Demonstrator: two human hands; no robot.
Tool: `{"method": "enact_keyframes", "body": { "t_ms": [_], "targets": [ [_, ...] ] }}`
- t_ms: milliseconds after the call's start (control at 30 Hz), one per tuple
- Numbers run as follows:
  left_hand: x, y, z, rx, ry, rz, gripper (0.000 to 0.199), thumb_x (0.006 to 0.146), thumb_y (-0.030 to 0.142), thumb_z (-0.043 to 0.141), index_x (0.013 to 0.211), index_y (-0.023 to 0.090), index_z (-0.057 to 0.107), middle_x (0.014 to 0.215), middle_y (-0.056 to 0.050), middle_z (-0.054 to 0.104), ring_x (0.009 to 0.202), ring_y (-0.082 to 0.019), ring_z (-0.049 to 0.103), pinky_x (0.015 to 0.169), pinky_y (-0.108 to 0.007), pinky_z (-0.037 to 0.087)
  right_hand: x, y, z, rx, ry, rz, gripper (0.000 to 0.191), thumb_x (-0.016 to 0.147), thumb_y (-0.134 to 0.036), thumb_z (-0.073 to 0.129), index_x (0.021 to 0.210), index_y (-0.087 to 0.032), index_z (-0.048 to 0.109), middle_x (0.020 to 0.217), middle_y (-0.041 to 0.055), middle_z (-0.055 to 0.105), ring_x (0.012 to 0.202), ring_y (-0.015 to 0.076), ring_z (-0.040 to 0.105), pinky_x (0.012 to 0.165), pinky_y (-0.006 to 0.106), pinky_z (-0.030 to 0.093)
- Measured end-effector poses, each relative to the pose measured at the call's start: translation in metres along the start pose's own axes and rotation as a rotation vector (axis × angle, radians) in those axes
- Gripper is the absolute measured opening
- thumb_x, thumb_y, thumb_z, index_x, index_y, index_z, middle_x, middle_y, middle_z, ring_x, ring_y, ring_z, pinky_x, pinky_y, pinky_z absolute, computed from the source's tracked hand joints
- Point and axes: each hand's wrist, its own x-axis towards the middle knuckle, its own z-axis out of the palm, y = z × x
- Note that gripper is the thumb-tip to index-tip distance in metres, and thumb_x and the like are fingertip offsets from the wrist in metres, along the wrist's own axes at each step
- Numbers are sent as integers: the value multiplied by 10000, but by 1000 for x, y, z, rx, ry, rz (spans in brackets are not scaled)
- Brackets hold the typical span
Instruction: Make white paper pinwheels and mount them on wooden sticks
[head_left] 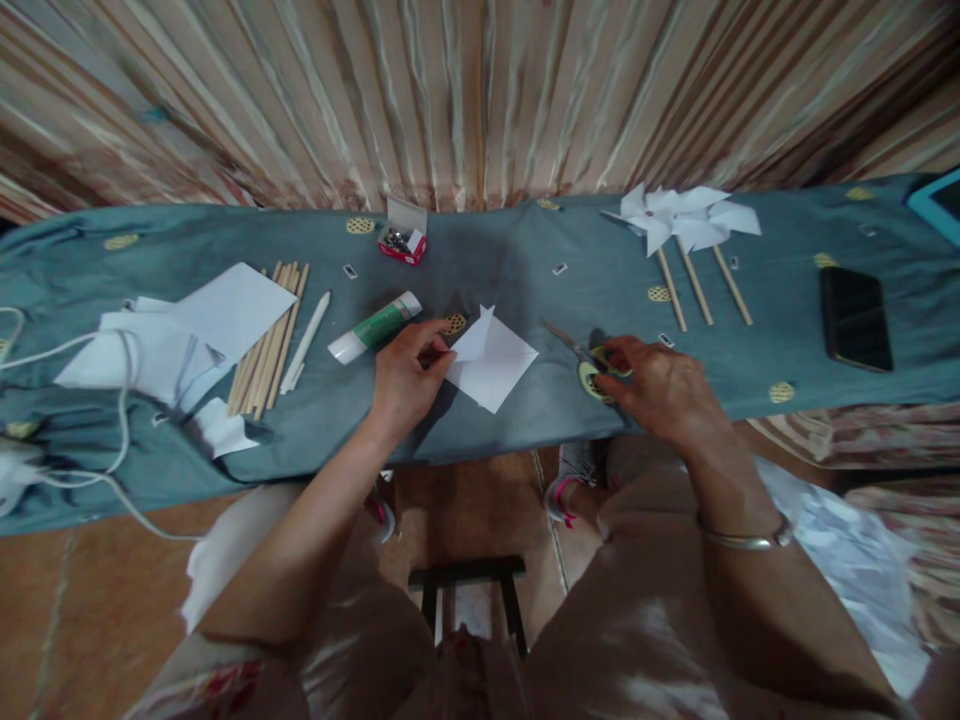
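- Centrally, a white paper square sits corner-on over a teal cloth, its upper-left part raised in a loose flap.
- The left hand has thumb and fingers pinched together on the paper's left corner, presumably to steady it.
- The right hand is at the yellow-green handles of the scissors, just right of the paper; whether it grips them or merely rests there, I cannot tell. The blades point away from the lap, perhaps for safety.
- A green-and-white tube, a white pen and wooden sticks lie left, seemingly within easy reach.
- An open red box of small metal pieces stands behind, probably to contain them.
- Paper pinwheels lie far right, apparently clear of the working space.
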Motion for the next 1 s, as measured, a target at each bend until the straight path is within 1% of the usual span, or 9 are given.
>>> {"method": "enact_keyframes", "body": {
  "t_ms": [233, 333, 433, 600, 733, 933, 1000],
  "targets": [
    [1, -5, 2, 47, -18, 58, 317, 839, 163, 651, 1151, 210, 679, 896, -14, 701, 814, -159, 684, 744, -299, 568, 1, 3, 6, -6, 39, -29, 308, 853, -307, 649, 1141, -200, 668, 936, 100, 785, 838, 284, 729, 712, 369, 523],
    [1, -6, 3, 39, -20, 55, 318, 842, 163, 647, 1155, 215, 674, 899, -14, 703, 823, -158, 686, 751, -297, 573, 1, 5, 7, -13, 40, -37, 305, 852, -314, 650, 1139, -214, 668, 933, 90, 782, 825, 279, 723, 707, 369, 519],
    [1, -5, 4, 31, -15, 36, 338, 826, 147, 662, 1158, 209, 676, 905, -16, 706, 829, -160, 690, 771, -306, 580, 1, 6, 6, -2, 27, -47, 310, 867, -323, 638, 1150, -200, 670, 935, 106, 780, 825, 290, 723, 697, 374, 517],
    [1, -2, 3, 28, -22, 9, 363, 829, 136, 656, 1183, 217, 664, 972, -30, 725, 855, -166, 709, 764, -306, 594, 0, 7, 3, -17, 26, 7, 319, 869, -330, 643, 1153, -190, 681, 951, 124, 778, 813, 306, 723, 679, 382, 511],
    [0, 0, 2, 7, -33, 1, 383, 821, 128, 666, 1198, 198, 654, 1047, -53, 733, 856, -166, 721, 749, -299, 603, 1, 10, 3, -33, 47, 25, 310, 857, -320, 662, 1135, -185, 688, 929, 126, 780, 801, 313, 726, 665, 388, 515],
    [-2, 0, 0, 33, -59, 21, 364, 841, 149, 654, 1199, 212, 649, 1116, -65, 733, 859, -169, 728, 732, -299, 608, 2, 21, 6, -27, 90, 52, 259, 873, -344, 639, 1078, -201, 706, 862, 123, 770, 729, 321, 710, 630, 422, 522],
    [-3, 0, -2, 58, -67, 43, 356, 858, 163, 641, 1209, 220, 638, 1132, -69, 727, 861, -170, 725, 727, -297, 607, 2, 20, 4, -46, 106, 52, 263, 886, -352, 629, 1076, -190, 711, 852, 135, 761, 753, 332, 706, 648, 442, 534]
  ]
}}
